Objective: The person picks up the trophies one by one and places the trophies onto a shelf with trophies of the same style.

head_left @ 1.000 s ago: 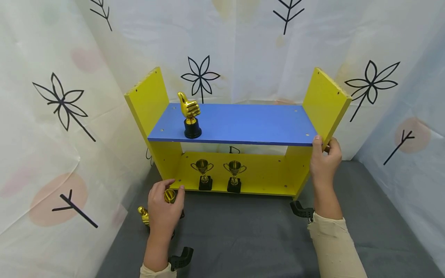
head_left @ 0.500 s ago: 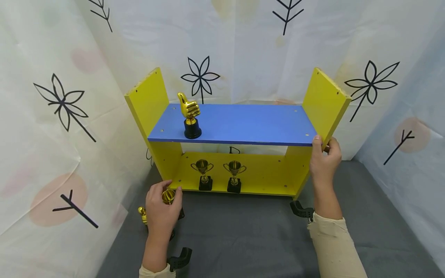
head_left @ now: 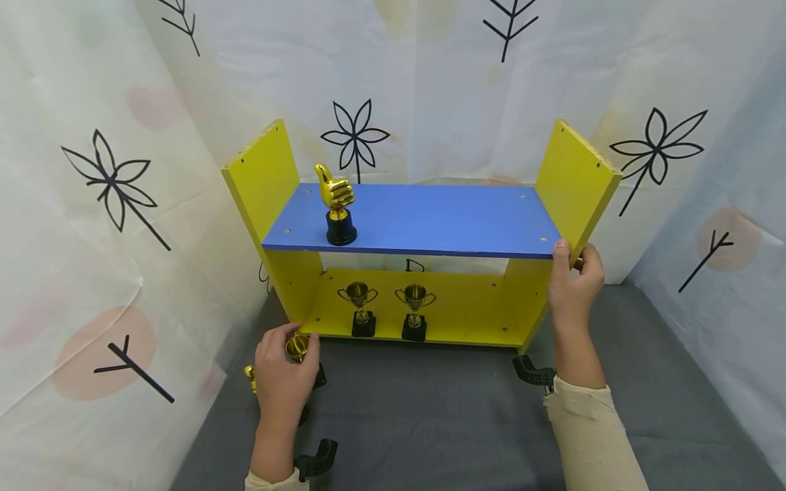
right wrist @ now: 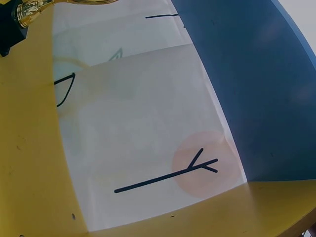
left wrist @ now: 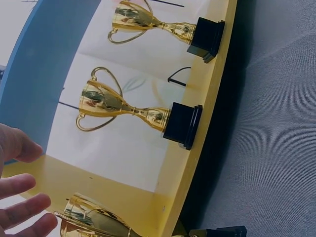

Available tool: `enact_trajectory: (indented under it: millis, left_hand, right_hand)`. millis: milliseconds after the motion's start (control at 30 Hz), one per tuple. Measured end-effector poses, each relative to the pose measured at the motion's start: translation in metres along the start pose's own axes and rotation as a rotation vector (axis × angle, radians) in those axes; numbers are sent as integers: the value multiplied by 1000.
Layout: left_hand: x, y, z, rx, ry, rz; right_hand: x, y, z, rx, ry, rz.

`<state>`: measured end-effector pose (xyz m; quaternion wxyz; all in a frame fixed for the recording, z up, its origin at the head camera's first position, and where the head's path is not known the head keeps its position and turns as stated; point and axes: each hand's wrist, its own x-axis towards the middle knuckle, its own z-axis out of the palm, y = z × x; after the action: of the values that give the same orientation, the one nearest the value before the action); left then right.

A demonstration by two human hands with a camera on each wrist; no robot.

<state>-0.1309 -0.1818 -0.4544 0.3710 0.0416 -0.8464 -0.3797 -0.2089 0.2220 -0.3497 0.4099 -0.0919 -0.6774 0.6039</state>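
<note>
My left hand (head_left: 284, 372) is around a gold cup trophy (head_left: 297, 348) that stands before the lower left of a yellow and blue shelf unit (head_left: 442, 218). In the left wrist view the fingers (left wrist: 24, 212) are spread near the rim of that cup trophy (left wrist: 96, 217); its lower part is mostly cut off. My right hand (head_left: 575, 286) grips the unit's right side panel, thumb at the blue board's front corner. A gold thumbs-up trophy (head_left: 336, 201) stands on the blue board. Two gold cup trophies (head_left: 362, 307) (head_left: 414, 310) stand upright on the yellow bottom board.
Left of my left hand, part of another gold trophy (head_left: 250, 375) shows; the hand hides most of it. A black round base (head_left: 303, 414) peeks out beside my left wrist. The unit stands on grey cloth (head_left: 417, 416), with patterned white sheets (head_left: 442, 88) behind and at both sides.
My left hand has shifted slightly left and toward me, and the cup's rim beside it has moved slightly left. My right hand keeps its grip on the side panel.
</note>
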Motion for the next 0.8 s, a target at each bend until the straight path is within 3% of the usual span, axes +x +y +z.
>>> enact_trajectory:
  millis: [800]
  left_hand:
    - [-2, -7, 2, 105, -9, -63]
  right_hand:
    - [0, 1, 0, 10, 9, -48]
